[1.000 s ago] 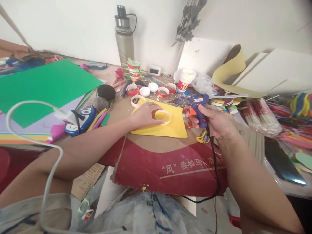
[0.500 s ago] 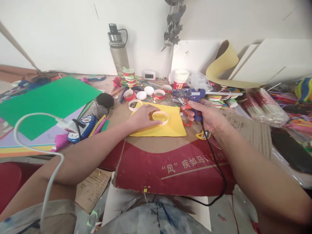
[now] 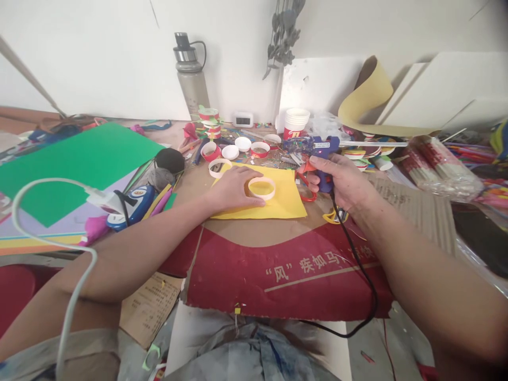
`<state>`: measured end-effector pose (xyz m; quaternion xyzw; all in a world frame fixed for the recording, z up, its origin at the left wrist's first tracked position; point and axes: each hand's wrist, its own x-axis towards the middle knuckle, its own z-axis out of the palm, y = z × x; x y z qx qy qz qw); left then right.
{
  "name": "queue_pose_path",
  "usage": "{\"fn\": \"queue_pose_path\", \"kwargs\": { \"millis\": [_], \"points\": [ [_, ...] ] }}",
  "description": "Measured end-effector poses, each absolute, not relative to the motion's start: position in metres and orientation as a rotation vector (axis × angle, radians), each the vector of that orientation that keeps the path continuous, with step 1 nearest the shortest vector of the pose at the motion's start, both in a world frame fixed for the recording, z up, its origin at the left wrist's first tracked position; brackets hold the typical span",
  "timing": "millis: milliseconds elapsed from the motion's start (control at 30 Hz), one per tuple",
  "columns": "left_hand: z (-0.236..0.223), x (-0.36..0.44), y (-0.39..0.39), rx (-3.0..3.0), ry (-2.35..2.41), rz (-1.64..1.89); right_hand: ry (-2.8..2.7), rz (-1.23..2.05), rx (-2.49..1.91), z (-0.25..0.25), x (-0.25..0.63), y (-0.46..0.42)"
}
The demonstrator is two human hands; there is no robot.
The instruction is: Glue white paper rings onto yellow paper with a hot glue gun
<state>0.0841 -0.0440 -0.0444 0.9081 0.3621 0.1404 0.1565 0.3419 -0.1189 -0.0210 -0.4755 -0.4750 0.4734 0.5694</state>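
My left hand [image 3: 235, 189] curls its thumb and fingers around the left side of a thin white paper ring [image 3: 273, 191]. The ring stands on edge-height wall over a yellow sheet [image 3: 289, 203], its opening facing up. In my right hand [image 3: 345, 177] is a blue hot glue gun [image 3: 325, 151] with an orange trigger, its front end pointing left beyond the sheet. A clear glue stick [image 3: 373, 144] sticks out of its back, and a black cord hangs from the handle. Red-handled scissors [image 3: 308, 194] lie partly behind my right fingers.
Another white ring [image 3: 216, 175], red-and-white cup pieces [image 3: 260, 150] and stacked paper cups [image 3: 297, 121] stand behind the sheet. Left are green paper [image 3: 79, 169] and a blue tape dispenser [image 3: 137, 206]. A yellow cutter [image 3: 336, 216] lies right. A white cable [image 3: 75, 286] loops over my left arm.
The glue gun and my right hand have shifted slightly to the right. My left hand stays at the paper ring, with almost no movement.
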Motion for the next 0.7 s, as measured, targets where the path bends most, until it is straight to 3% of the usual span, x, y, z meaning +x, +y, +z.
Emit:
{"fn": "queue_pose_path", "kwargs": {
  "millis": [267,500,700],
  "points": [
    [-0.045,0.085,-0.045,2.615,1.107,0.362,-1.128,1.093,-1.132,-0.021,0.343,-0.118],
    [-0.027,0.073,-0.043,2.617,1.097,0.055,-1.12,1.092,-1.101,-0.019,0.345,-0.119],
    [-0.025,0.069,-0.039,2.593,1.097,0.104,-1.161,1.053,-1.129,-0.019,0.345,-0.119]
  ]
}}
